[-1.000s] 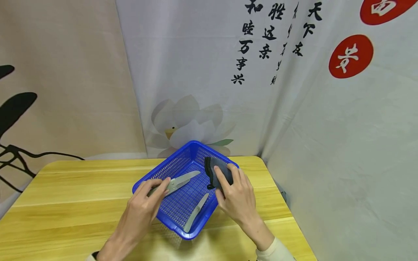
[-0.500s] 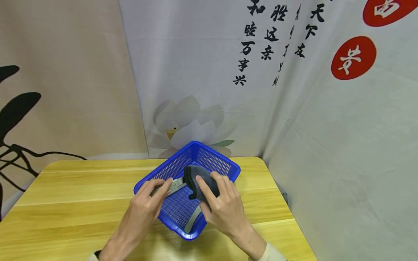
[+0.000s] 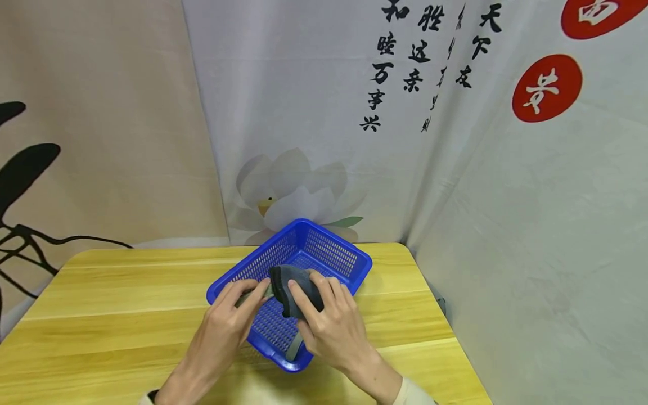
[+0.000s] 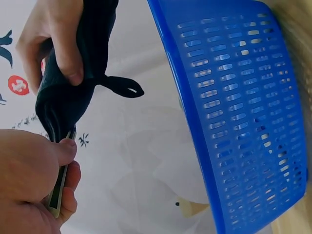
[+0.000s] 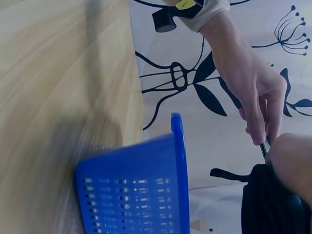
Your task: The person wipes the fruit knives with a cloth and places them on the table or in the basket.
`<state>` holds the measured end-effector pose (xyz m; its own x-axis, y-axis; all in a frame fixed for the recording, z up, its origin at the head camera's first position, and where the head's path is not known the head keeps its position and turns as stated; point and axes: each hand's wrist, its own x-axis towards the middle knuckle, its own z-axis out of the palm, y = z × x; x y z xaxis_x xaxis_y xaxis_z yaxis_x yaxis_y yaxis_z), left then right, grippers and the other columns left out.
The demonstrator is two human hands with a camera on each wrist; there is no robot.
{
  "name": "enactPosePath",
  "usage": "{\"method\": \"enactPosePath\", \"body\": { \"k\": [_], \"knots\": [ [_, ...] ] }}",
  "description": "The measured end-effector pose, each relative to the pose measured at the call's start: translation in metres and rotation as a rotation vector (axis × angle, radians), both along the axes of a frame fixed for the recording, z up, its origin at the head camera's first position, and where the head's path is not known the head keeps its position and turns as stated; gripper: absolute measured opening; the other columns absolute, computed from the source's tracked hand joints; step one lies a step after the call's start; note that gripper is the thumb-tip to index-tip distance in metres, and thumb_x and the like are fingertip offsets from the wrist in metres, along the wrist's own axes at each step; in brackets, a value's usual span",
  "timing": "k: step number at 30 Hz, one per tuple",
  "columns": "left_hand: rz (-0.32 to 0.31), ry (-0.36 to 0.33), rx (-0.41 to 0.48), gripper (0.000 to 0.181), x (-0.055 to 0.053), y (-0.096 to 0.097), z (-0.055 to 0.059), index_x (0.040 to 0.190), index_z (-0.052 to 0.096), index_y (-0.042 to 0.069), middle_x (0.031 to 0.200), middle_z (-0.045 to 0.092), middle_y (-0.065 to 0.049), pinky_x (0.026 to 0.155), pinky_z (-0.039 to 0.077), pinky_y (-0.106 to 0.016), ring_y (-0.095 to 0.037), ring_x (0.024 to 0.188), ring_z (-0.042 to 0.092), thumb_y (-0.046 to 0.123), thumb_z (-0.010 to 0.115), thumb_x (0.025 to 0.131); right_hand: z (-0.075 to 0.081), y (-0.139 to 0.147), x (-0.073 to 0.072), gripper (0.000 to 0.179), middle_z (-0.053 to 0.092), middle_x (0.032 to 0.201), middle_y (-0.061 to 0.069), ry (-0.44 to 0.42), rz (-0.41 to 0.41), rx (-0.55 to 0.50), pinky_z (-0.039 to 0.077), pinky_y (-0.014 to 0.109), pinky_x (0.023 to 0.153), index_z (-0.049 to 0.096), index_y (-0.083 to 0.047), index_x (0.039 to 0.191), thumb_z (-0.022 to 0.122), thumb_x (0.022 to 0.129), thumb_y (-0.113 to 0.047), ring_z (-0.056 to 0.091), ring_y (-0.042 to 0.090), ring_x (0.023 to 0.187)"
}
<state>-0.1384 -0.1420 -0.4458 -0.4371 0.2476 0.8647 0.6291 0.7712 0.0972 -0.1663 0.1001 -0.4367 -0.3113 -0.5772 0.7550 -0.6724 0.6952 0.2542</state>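
Note:
My left hand (image 3: 225,320) pinches a knife by its pale handle (image 4: 57,192) over the near-left side of a blue plastic basket (image 3: 365,269). My right hand (image 3: 334,326) grips a dark grey cloth pouch (image 3: 298,288) with black trim and a small hanging loop (image 4: 127,87). The pouch's mouth meets the knife right by my left fingertips, and the blade is hidden behind or within the cloth. Lying in the near end of the basket is a second knife (image 3: 294,346), mostly covered from above by my right hand.
The basket's slotted walls stand on a yellow wood-grain table (image 3: 126,315). Behind rises a pale curtain (image 3: 304,112) printed with a lotus and dark characters. Another pale curtain (image 3: 547,225) hangs along the right side.
My right hand has brought the pouch left and nearer, so it now covers the blade that showed before. My left hand has hardly moved. The basket stays put.

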Motion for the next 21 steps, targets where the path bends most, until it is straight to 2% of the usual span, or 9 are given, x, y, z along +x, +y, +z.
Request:
{"method": "enactPosePath", "body": {
  "k": [5,10,16,21],
  "knots": [
    [-0.006,-0.002,-0.001,0.047,0.000,0.000,0.000,0.135,0.079,0.002,0.114,0.076,-0.015,0.084,0.069,-0.039,-0.027,0.101,0.073,0.030,0.044,0.123,-0.001,0.008,-0.005,0.071,0.071,0.133,0.021,0.006,-0.031,0.001,0.062,0.037,0.074,0.074,-0.016,0.145,0.088,0.075,-0.020,0.066,0.030,0.101],
    [0.003,-0.034,-0.010,0.049,0.002,-0.001,0.000,0.135,0.079,0.002,0.114,0.076,-0.015,0.086,0.069,-0.041,-0.028,0.101,0.072,0.031,0.041,0.124,-0.002,0.018,-0.011,0.067,0.071,0.131,0.022,-0.003,-0.047,-0.014,0.059,0.037,0.071,0.075,-0.016,0.143,0.084,0.077,-0.017,0.065,0.030,0.099],
    [0.004,-0.037,-0.032,0.047,0.004,-0.002,0.001,0.136,0.078,0.001,0.114,0.075,-0.016,0.087,0.068,-0.042,-0.028,0.100,0.071,0.028,0.042,0.124,-0.004,0.034,-0.017,0.058,0.071,0.132,0.027,-0.020,-0.070,-0.027,0.064,0.042,0.077,0.075,-0.014,0.143,0.074,0.084,-0.017,0.065,0.034,0.099],
    [-0.007,-0.051,0.002,0.047,0.006,-0.004,0.002,0.138,0.078,0.002,0.116,0.076,-0.017,0.089,0.068,-0.041,-0.029,0.101,0.072,0.029,0.042,0.124,-0.002,0.047,-0.020,0.056,0.070,0.133,0.029,-0.037,-0.098,-0.041,0.065,0.046,0.078,0.075,-0.012,0.143,0.071,0.087,-0.017,0.065,0.037,0.099]
  ]
}}
